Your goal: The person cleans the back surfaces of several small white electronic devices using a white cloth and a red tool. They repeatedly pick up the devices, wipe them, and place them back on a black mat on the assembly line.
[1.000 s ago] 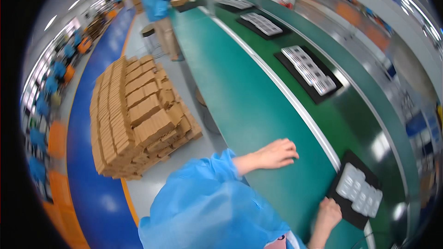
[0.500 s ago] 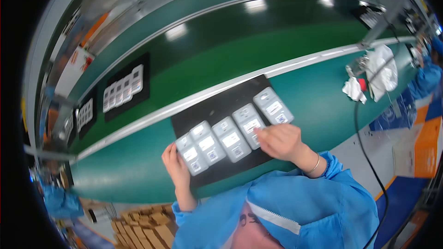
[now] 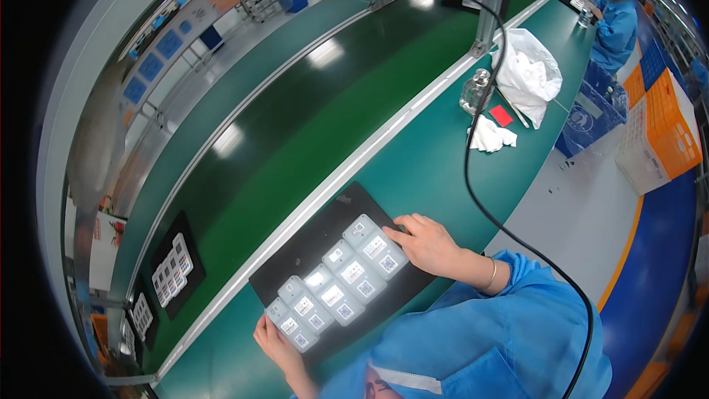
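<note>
Several flat, light-grey rectangular devices (image 3: 332, 292) with white labels and square codes lie side by side in a slanted, touching row. They rest on a black mat (image 3: 319, 240) on the green bench. My left hand (image 3: 279, 347) is at the row's near-left end, its fingers against the side of the last device. At the other end my right hand (image 3: 427, 245) has its fingers stretched out, touching the edge of the rightmost device (image 3: 375, 247). Neither hand lifts anything. Part of the left fingertips is hard to make out.
Beyond a white rail runs a green conveyor with more filled black mats (image 3: 179, 292). A glass bottle (image 3: 475, 92), crumpled white cloth (image 3: 491, 135), red piece (image 3: 501, 116) and white bag (image 3: 526, 77) stand up the bench. A black cable (image 3: 473, 185) hangs across. A co-worker (image 3: 617, 26) sits far right.
My view has swung, so the bench slants more steeply. The rightmost device, apart before, now touches the others. My right hand has moved from the row's front edge to its right end, fingers opening out.
</note>
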The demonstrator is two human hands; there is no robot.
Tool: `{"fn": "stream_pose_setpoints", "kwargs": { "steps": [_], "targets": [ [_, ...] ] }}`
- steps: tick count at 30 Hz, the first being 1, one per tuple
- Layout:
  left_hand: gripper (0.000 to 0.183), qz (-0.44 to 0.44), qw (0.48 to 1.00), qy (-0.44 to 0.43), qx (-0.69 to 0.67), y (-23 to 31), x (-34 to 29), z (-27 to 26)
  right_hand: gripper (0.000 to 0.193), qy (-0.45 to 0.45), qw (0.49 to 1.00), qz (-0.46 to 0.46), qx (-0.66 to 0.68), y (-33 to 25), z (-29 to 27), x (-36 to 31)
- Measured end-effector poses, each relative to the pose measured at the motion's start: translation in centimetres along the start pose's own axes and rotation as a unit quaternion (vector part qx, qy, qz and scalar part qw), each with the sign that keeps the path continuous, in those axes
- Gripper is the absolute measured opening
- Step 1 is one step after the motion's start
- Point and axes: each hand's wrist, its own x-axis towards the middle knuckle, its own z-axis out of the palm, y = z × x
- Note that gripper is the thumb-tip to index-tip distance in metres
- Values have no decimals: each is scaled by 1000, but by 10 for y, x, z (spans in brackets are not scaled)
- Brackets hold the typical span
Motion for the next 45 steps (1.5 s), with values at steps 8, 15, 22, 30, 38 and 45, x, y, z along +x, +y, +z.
{"fn": "stream_pose_setpoints", "kwargs": {
  "steps": [8,15,22,30,38,45],
  "targets": [
    [42,132,990,38,18,42,27,-3,62,12,998,43,37,13,-15,-27],
    [102,435,867,-239,46,164,26,6,101,-140,983,-59,107,0,-31,-14],
    [78,467,865,-181,22,156,20,19,93,-127,982,-71,118,5,-20,-21],
    [84,503,849,-141,76,146,22,21,99,-113,985,-61,118,-9,-10,-22],
    [88,444,880,-171,-5,146,23,20,91,-63,992,-33,102,-22,0,-31],
    [81,415,893,-171,-23,141,24,19,53,31,995,-92,-14,-55,-25,-3]
  ]
}}
